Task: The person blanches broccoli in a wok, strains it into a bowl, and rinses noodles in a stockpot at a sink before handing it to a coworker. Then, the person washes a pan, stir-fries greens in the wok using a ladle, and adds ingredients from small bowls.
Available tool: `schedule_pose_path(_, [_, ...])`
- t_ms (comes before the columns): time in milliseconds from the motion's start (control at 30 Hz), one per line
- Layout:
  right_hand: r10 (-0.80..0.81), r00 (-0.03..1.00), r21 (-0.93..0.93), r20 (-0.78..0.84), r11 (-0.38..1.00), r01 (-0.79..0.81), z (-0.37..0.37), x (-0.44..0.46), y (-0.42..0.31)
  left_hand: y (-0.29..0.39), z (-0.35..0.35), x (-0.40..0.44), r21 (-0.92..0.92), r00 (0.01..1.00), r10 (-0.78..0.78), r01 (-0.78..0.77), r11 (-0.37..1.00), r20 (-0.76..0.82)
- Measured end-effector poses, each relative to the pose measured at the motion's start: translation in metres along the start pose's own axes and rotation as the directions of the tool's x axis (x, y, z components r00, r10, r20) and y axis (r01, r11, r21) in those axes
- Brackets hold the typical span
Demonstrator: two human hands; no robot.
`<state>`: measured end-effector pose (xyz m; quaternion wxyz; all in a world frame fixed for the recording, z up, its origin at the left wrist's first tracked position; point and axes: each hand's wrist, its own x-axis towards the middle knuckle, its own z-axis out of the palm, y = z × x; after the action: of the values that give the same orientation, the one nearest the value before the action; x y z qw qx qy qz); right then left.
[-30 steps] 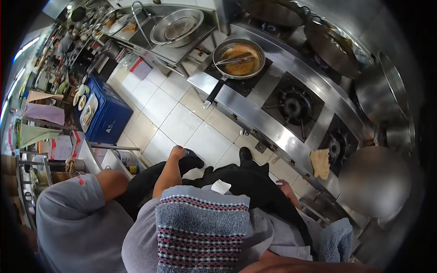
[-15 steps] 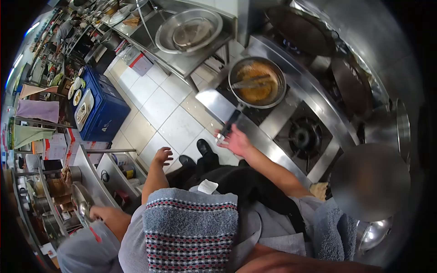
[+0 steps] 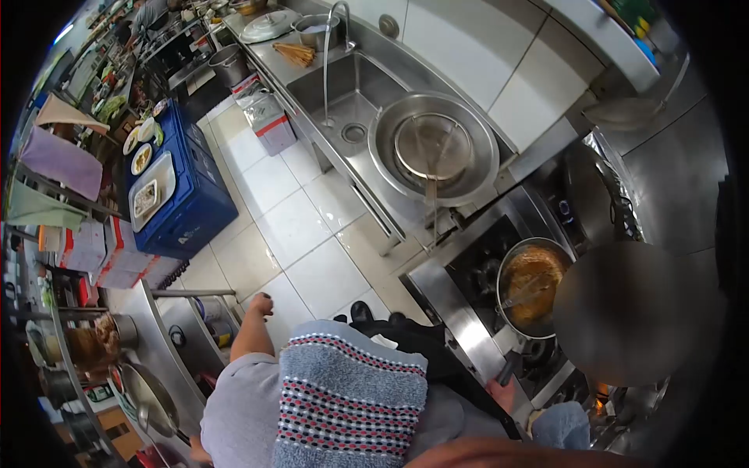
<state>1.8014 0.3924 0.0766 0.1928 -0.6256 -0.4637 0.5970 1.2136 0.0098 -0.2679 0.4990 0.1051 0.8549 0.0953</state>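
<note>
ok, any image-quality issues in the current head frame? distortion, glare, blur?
Head view: strong wide-angle distortion, with black surround at the corners; a round blurred patch at right hides the lower right edge of the pan; bright reflections on the floor tiles and on the stove's steel front edge.

Shiny metal pan (image 3: pixel 502 287), matt handle (image 3: pixel 509 368); rough terry-cloth towel (image 3: pixel 351 382), smooth plastic bin (image 3: pixel 204 214)
</note>
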Motion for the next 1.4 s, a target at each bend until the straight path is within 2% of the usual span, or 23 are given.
schedule_pose_path(33, [-0.001,1.0,0.012,-0.001,1.0,0.001,0.003,-0.011,-0.011,0.058,-0.01,-0.032,-0.294,0.989,-0.145,0.132,0.947,-0.022])
schedule_pose_path(67, [-0.057,0.998,-0.104,0.006,0.993,0.058,-0.002,-0.019,-0.025,0.099,-0.017,-0.059,-0.409,0.982,-0.183,0.151,0.9,-0.04])
schedule_pose_path(167, [-0.121,0.988,-0.212,0.097,0.967,0.14,0.002,-0.026,-0.061,0.131,-0.029,-0.029,-0.343,0.997,-0.037,0.011,0.939,-0.07])
schedule_pose_path(267, [-0.084,0.967,-0.133,0.242,0.984,0.119,0.031,-0.013,-0.115,0.165,-0.043,-0.012,-0.395,0.988,0.077,-0.123,0.91,-0.132])
schedule_pose_path(333, [0.007,0.951,-0.025,0.31,1.0,0.0,0.054,-0.002,-0.142,0.189,-0.045,-0.026,-0.501,0.982,0.155,-0.187,0.845,-0.105])
schedule_pose_path(367, [0.039,0.887,-0.116,0.461,0.993,0.017,0.069,0.01,-0.172,0.197,-0.048,-0.03,-0.499,0.97,0.206,-0.243,0.832,-0.128])
schedule_pose_path(433, [-0.053,0.819,0.021,0.571,0.999,0.05,0.13,0.027,-0.227,0.212,-0.051,-0.034,-0.559,0.945,0.272,-0.327,0.762,-0.182])
schedule_pose_path(467, [-0.025,0.779,0.05,0.627,0.999,-0.008,0.164,0.029,-0.251,0.202,-0.047,-0.023,-0.528,0.942,0.28,-0.337,0.779,-0.187])
schedule_pose_path(533, [0.01,0.706,0.09,0.708,0.99,-0.104,0.215,0.045,-0.27,0.181,-0.036,-0.022,-0.526,0.983,0.169,-0.178,0.832,-0.067])
schedule_pose_path(633, [-0.034,0.67,0.205,0.742,0.962,-0.178,0.322,0.063,-0.268,0.106,-0.031,0.009,-0.631,0.999,0.051,-0.046,0.774,-0.009])
schedule_pose_path(667, [-0.024,0.685,0.224,0.728,0.953,-0.205,0.35,0.068,-0.264,0.072,-0.022,0.03,-0.682,1.0,0.029,-0.016,0.731,0.007])
schedule_pose_path(733, [-0.009,0.71,0.257,0.704,0.936,-0.242,0.401,0.087,-0.255,0.052,-0.047,-0.008,-0.629,0.997,-0.067,0.073,0.774,0.033])
schedule_pose_path(800, [-0.07,0.751,0.236,0.657,0.965,-0.117,0.448,0.112,-0.244,-0.018,-0.039,0.014,-0.743,0.995,-0.087,0.098,0.662,0.054])
schedule_pose_path(833, [-0.07,0.755,0.241,0.652,0.963,-0.119,0.46,0.126,-0.245,-0.05,-0.034,0.029,-0.5,0.995,0.014,-0.063,0.864,-0.102])
schedule_pose_path(867, [-0.016,0.776,0.214,0.631,0.964,-0.155,0.466,0.14,-0.247,-0.075,-0.034,0.034,-0.188,0.963,0.159,-0.201,0.961,-0.216])
schedule_pose_path(900, [0.039,0.793,0.189,0.607,0.963,-0.192,0.473,0.157,-0.249,-0.091,-0.036,0.03,-0.221,0.933,0.159,-0.238,0.946,-0.322])
schedule_pose_path(933, [0.05,0.779,0.167,0.626,0.966,-0.196,0.482,0.18,-0.251,-0.076,-0.065,-0.001,-0.585,0.978,-0.078,-0.051,0.81,-0.194])
schedule_pose_path(1000, [0.152,0.782,0.113,0.605,0.956,-0.272,0.499,0.23,-0.241,-0.089,-0.112,-0.018,-0.719,0.98,-0.171,0.048,0.693,-0.099])
schedule_pose_path(1033, [0.162,0.79,0.115,0.592,0.953,-0.281,0.499,0.251,-0.239,-0.092,-0.125,-0.022,-0.712,0.981,-0.174,0.061,0.699,-0.087])
schedule_pose_path(1100, [0.214,0.827,0.02,0.519,0.965,-0.262,0.491,0.272,-0.243,-0.085,-0.156,-0.031,-0.819,0.968,-0.249,0.133,0.558,-0.013])
schedule_pose_path(1233, [0.216,0.872,-0.089,0.44,0.976,-0.197,0.479,0.306,-0.228,-0.039,-0.229,-0.023,-0.766,0.961,-0.27,0.126,0.631,-0.065])
schedule_pose_path(1300, [0.209,0.868,-0.116,0.45,0.978,-0.176,0.461,0.31,-0.213,-0.035,-0.244,-0.008,-0.761,0.973,-0.201,0.046,0.647,-0.111])
schedule_pose_path(1400, [0.203,0.852,-0.19,0.482,0.974,-0.125,0.449,0.334,-0.197,-0.025,-0.262,0.006,-0.747,0.99,-0.138,0.064,0.662,-0.038])
